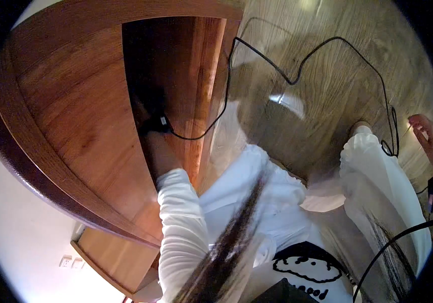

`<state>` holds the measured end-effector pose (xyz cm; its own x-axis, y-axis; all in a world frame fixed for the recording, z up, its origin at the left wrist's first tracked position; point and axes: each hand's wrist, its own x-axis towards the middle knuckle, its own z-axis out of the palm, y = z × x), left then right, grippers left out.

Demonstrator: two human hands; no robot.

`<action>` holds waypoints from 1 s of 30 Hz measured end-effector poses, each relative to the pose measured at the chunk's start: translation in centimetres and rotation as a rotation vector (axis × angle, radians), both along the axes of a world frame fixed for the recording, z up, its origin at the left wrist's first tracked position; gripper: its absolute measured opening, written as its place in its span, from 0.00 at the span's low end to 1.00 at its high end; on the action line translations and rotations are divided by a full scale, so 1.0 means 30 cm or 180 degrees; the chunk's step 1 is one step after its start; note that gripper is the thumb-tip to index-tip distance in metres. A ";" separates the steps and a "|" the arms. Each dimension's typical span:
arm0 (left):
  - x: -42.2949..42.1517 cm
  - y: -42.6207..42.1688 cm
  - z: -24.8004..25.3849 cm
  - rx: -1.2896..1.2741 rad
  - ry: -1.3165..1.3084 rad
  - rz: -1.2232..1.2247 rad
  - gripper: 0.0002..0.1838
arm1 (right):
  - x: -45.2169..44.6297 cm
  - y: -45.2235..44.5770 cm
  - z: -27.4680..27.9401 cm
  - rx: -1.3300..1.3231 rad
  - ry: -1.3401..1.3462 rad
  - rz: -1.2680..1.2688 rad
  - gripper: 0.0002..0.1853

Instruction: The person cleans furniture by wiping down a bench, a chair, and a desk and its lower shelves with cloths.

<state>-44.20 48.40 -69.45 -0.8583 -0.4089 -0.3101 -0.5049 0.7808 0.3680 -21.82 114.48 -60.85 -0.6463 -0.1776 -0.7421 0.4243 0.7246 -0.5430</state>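
Note:
My left hand, below a white ruffled sleeve, reaches into the dark opening of a reddish-brown wooden cabinet. Its fingers are closed around the black plug-like end of a cord, which carries a small white label. Shadow hides most of the fingertips and the inside of the opening. From there the black cord loops out over the cabinet edge and across the floor. My right hand does not show.
Another person's hand, seemingly from a dark sleeve, is at the right edge near the bunched cord. My white-trousered legs are bent on the wood-patterned floor. A lighter wooden cabinet and wall sockets are at lower left.

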 end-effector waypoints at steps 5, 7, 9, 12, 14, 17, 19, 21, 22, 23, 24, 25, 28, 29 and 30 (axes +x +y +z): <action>-0.171 0.211 0.058 0.0838 0.0195 -0.0365 0.48 | -0.021 0.158 -0.119 0.0354 0.0892 0.0020 0.12; -0.175 0.286 0.034 0.1084 0.0140 -0.0452 0.48 | -0.108 0.097 -0.143 0.0134 0.1136 0.0127 0.11; -0.148 0.348 0.002 0.1221 0.0073 -0.0513 0.47 | -0.229 -0.041 -0.113 -0.0108 0.1493 0.0695 0.11; -0.104 0.307 -0.083 0.0757 0.0370 -0.0824 0.46 | -0.448 -0.294 -0.036 -0.0487 0.1934 0.2211 0.11; -0.083 0.300 -0.060 0.0313 0.0697 -0.1032 0.46 | -0.558 -0.466 0.073 -0.0947 0.2266 0.2907 0.10; 0.080 0.259 -0.036 -0.0667 0.0623 -0.1264 0.44 | -0.617 -0.654 -0.016 -0.1094 0.2565 0.3546 0.13; 0.177 0.273 -0.018 -0.1226 0.0186 -0.1049 0.44 | -0.663 -0.822 -0.071 -0.1169 0.2871 0.3743 0.19; 0.250 0.242 -0.021 -0.1337 0.0142 -0.0974 0.43 | -0.694 -0.995 -0.114 -0.1194 0.2976 0.3708 0.29; 0.254 0.216 -0.022 -0.1376 0.0151 -0.0963 0.43 | -0.722 -1.101 -0.199 -0.1215 0.3236 0.3667 0.30; 0.253 0.193 -0.015 -0.0905 0.0554 -0.1228 0.43 | -0.739 -1.184 -0.223 -0.1099 0.3284 0.3607 0.32; 0.248 0.170 -0.016 -0.0424 0.0946 -0.1504 0.42 | -0.753 -1.259 -0.233 -0.0979 0.3327 0.3530 0.34; 0.249 0.137 -0.056 -0.0461 0.0932 -0.1551 0.42 | -0.753 -1.349 -0.290 -0.0882 0.3210 0.3191 0.36; 0.256 0.118 -0.104 -0.2482 0.1219 -0.4146 0.27 | -0.711 -1.490 -0.428 -0.0299 0.3288 0.2577 0.40; 0.256 0.246 0.016 -0.3120 -0.0081 -0.4165 0.25 | -0.682 -1.533 -0.477 0.0192 0.3449 0.2412 0.41; 0.273 0.321 0.071 -0.3696 -0.1412 -0.4085 0.23 | -0.633 -1.565 -0.516 0.0692 0.3556 0.2242 0.42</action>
